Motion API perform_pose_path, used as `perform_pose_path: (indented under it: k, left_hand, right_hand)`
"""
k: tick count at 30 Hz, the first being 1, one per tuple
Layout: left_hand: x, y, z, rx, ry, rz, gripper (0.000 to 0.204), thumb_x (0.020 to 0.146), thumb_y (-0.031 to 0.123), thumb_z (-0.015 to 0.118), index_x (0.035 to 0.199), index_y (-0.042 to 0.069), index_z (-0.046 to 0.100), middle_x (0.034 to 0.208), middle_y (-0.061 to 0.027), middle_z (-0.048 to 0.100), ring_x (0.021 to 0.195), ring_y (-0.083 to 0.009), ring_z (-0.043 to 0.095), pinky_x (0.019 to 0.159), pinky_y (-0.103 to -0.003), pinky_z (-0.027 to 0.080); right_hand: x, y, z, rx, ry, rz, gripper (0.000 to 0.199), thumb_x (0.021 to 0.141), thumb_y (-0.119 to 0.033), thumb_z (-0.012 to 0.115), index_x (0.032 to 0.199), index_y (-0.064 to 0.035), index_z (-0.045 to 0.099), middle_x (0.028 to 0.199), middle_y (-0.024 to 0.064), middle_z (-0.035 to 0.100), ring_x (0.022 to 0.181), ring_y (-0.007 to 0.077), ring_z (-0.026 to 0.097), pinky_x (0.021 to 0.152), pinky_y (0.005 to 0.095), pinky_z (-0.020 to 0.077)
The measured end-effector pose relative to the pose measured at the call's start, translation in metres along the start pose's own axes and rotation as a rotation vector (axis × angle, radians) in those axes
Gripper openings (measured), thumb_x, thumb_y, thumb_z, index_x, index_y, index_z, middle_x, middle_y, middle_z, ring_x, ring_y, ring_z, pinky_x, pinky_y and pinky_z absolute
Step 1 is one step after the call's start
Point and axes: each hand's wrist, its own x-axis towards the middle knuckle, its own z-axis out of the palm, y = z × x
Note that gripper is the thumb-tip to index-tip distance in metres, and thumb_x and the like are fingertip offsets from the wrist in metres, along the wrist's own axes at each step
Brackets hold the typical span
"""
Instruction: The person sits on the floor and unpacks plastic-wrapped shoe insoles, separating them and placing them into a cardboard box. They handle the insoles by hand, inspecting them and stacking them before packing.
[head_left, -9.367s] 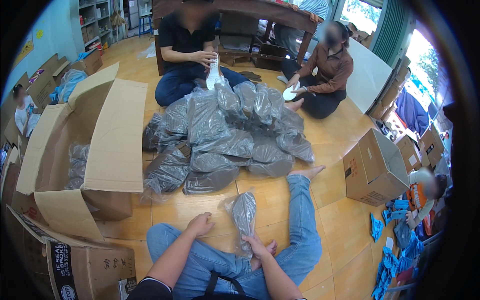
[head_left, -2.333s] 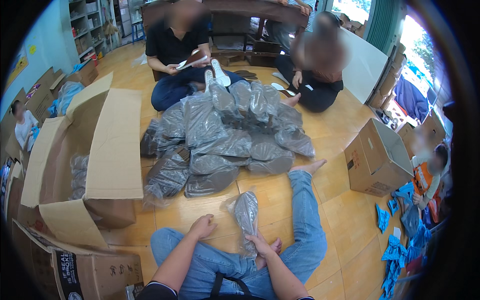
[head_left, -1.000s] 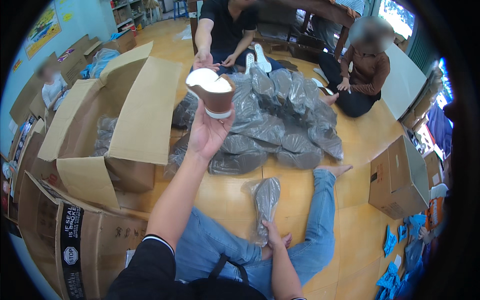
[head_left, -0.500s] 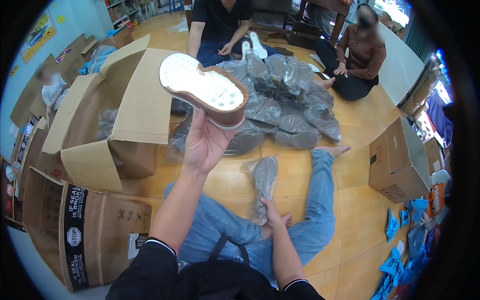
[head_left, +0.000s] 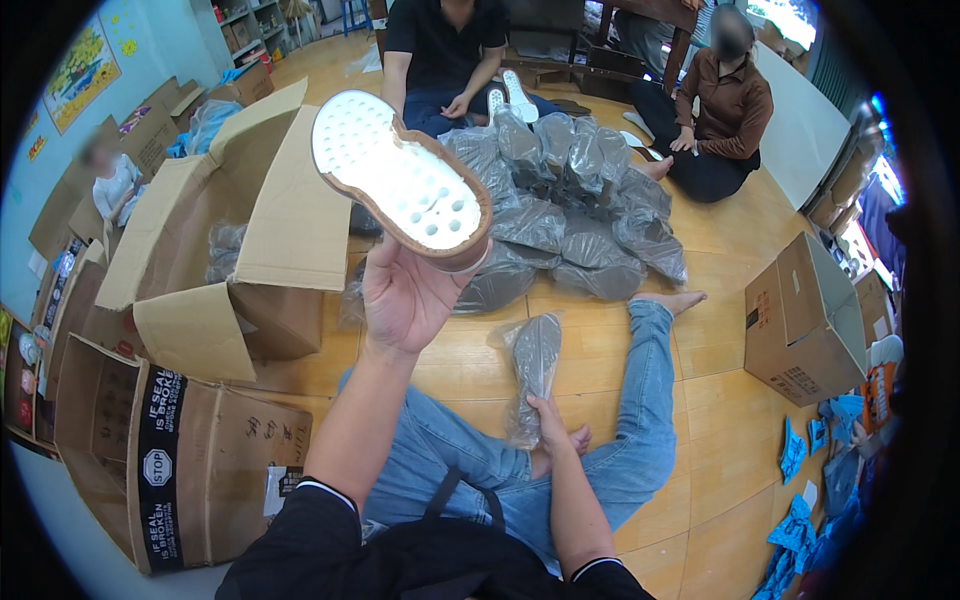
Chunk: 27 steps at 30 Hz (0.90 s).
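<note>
Raised in front of me, my left hand point(head_left: 408, 300) grips a shoe sole point(head_left: 425, 195) by its lower end. The sole has a white inner side with rows of round hollows and a brown rim, and this side faces me. Low between my legs, my right hand point(head_left: 547, 422) is closed on the near end of a grey sole in clear plastic point(head_left: 535, 352). Beyond both hands lies a heap of plastic-wrapped grey soles point(head_left: 560, 220); the raised sole covers part of its left side.
An open cardboard box point(head_left: 290, 190) with wrapped soles inside stands at left, another box point(head_left: 230, 440) nearer me. At right are a box point(head_left: 790, 325) and blue crumpled pieces point(head_left: 793, 450). Two people sit behind the heap, one with white soles point(head_left: 518, 95); a third is at far left.
My left hand has tipped the raised sole, so more of its white inner side shows, and its upper end sits a little higher and further left. The right hand keeps its hold.
</note>
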Motion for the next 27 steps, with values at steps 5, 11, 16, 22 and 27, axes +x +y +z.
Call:
perform_pose_path:
  k: [5, 11, 16, 22, 27]
  left_hand:
    - [-0.001, 0.001, 0.000, -0.113, -0.096, -0.030, 0.067, 0.095, 0.043, 0.049, 0.148, 0.011, 0.025, 0.151, -0.0177, 0.027, 0.138, -0.0356, 0.031, 0.109, -0.052, 0.036]
    - [-0.002, 0.000, 0.000, -0.262, -0.119, -0.057, 0.064, 0.093, 0.038, 0.046, 0.148, 0.014, 0.026, 0.151, -0.0166, 0.027, 0.137, -0.0385, 0.030, 0.110, -0.054, 0.033]
    - [-0.003, -0.001, -0.003, -0.260, -0.129, -0.053, 0.067, 0.092, 0.041, 0.048, 0.149, 0.016, 0.024, 0.151, -0.0172, 0.026, 0.138, -0.0386, 0.029, 0.111, -0.055, 0.031]
    - [-0.003, -0.001, -0.007, -0.167, -0.130, -0.027, 0.070, 0.092, 0.047, 0.050, 0.149, 0.015, 0.025, 0.151, -0.0177, 0.026, 0.137, -0.0390, 0.030, 0.109, -0.056, 0.034]
    - [-0.007, 0.001, -0.014, -0.063, 0.037, 0.029, 0.072, 0.092, 0.049, 0.052, 0.148, 0.014, 0.025, 0.151, -0.0180, 0.027, 0.137, -0.0384, 0.032, 0.108, -0.056, 0.035]
  right_hand:
    - [-0.001, 0.000, 0.000, 0.030, 0.019, 0.026, 0.058, 0.084, -0.024, 0.064, 0.135, -0.0073, 0.044, 0.118, 0.0068, 0.056, 0.104, 0.0183, 0.054, 0.086, 0.0313, 0.0463]
    - [-0.003, -0.005, 0.003, -0.004, 0.019, 0.016, 0.057, 0.084, -0.024, 0.064, 0.135, -0.0073, 0.044, 0.118, 0.0069, 0.056, 0.103, 0.0181, 0.054, 0.085, 0.0314, 0.0472]
    - [-0.004, -0.006, 0.004, -0.017, 0.024, -0.009, 0.058, 0.084, -0.025, 0.064, 0.135, -0.0060, 0.043, 0.118, 0.0069, 0.056, 0.104, 0.0183, 0.053, 0.088, 0.0308, 0.0448]
    - [-0.001, -0.002, 0.001, -0.028, 0.019, -0.001, 0.059, 0.084, -0.025, 0.063, 0.136, -0.0046, 0.043, 0.120, 0.0077, 0.055, 0.106, 0.0189, 0.052, 0.092, 0.0309, 0.0415]
    - [0.000, 0.000, -0.001, -0.023, 0.005, 0.001, 0.059, 0.084, -0.024, 0.063, 0.136, -0.0046, 0.043, 0.121, 0.0081, 0.054, 0.108, 0.0192, 0.051, 0.093, 0.0309, 0.0409]
